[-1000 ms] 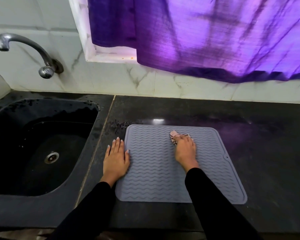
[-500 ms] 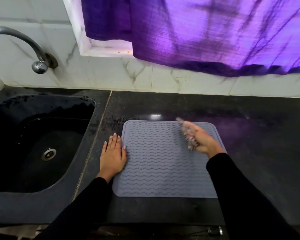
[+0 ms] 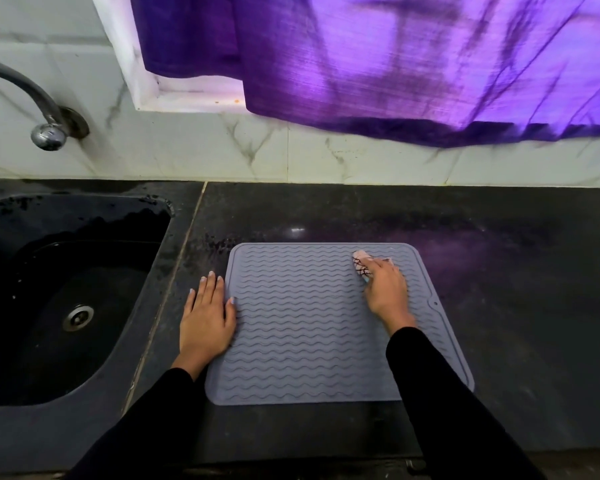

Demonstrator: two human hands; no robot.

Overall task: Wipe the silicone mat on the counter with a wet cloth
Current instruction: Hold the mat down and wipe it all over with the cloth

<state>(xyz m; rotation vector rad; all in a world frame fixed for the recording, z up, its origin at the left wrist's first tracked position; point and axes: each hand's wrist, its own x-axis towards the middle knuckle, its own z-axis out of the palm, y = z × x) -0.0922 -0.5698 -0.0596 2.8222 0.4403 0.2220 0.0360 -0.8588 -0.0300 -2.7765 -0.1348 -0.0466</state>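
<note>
Wiping was judged under way, not finished — the right hand (image 3: pixel 383 291) gripped the bunched cloth (image 3: pixel 362 265) against the grey silicone mat (image 3: pixel 298 327) near its far right corner on the tabletop (image 3: pixel 516 306), while the left hand (image 3: pixel 207 320) lay flat with fingers straight on the mat's left edge — most ridges apparently left to cover.

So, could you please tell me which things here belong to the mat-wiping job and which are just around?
Part of the job:
silicone mat
cloth, held in the right hand
left hand, flat at the mat's left edge

Just around:
sink
tap
purple curtain
counter
</note>
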